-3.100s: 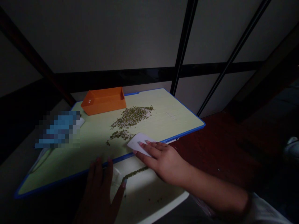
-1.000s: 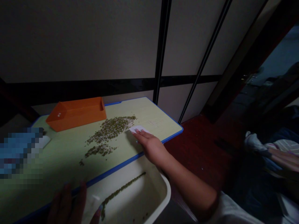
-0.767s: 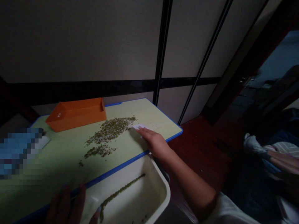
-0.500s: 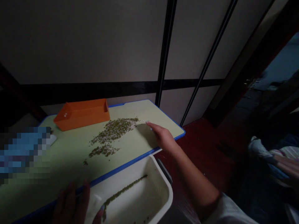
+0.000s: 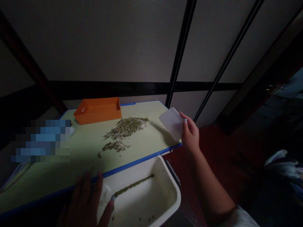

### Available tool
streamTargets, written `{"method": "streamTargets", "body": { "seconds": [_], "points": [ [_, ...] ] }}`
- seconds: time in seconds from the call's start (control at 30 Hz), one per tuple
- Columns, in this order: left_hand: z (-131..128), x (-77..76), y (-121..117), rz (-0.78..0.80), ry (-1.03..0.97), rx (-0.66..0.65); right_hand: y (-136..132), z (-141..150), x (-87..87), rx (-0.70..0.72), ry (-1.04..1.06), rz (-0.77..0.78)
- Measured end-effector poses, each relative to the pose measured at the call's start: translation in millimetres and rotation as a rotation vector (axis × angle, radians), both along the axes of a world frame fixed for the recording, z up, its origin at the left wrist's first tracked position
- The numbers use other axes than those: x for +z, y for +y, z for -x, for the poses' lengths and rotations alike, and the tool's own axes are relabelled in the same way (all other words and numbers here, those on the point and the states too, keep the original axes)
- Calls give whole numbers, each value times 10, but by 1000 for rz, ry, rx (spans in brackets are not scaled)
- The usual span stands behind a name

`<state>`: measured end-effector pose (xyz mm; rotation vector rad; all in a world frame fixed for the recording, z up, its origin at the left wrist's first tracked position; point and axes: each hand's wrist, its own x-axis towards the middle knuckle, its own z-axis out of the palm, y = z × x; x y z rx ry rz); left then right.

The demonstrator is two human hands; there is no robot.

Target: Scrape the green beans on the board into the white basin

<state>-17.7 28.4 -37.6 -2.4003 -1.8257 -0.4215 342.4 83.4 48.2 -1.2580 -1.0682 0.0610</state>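
My right hand (image 5: 191,134) pinches a flat white scraper card (image 5: 172,123), thumb on its near face, raised above the right end of the table. Left of the card, small green-brown grains (image 5: 127,126) lie spread in a loose patch, with a smaller cluster nearer me. Below the table's front edge is a white plastic tub (image 5: 169,183), with a line of the same grains along the far side of its floor and a few scattered ones. My left hand (image 5: 87,198) grips the tub's left side, its thumb inside and its fingers up by the table edge.
An orange tray (image 5: 99,114) stands at the back left of the pale blue-edged table (image 5: 78,164). A blurred-out blue object (image 5: 44,142) is at the far left. Panelled doors (image 5: 118,41) rise behind the table. Dark red floor (image 5: 224,151) lies to the right.
My right hand has turned and lifted, so the card's broad face now shows instead of its thin edge. My view has shifted left. The left hand still holds the tub.
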Motion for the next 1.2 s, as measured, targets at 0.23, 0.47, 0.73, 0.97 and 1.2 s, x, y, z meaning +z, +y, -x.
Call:
{"method": "streamTargets", "body": {
  "seconds": [0.23,0.47,0.73,0.97,1.2],
  "points": [
    [-175,303,-125,153,46,101,73,243,-146,340,505,217],
    [-270,463,-189,216,90,150,324,474,-101,542,525,333],
    [-258,442,-173,220,82,156,597,500,-174,582,640,355],
    [-243,396,-163,193,74,147,579,526,-242,587,656,346],
    [-239,358,-149,167,77,154,562,523,-246,631,660,331]
  ]
}}
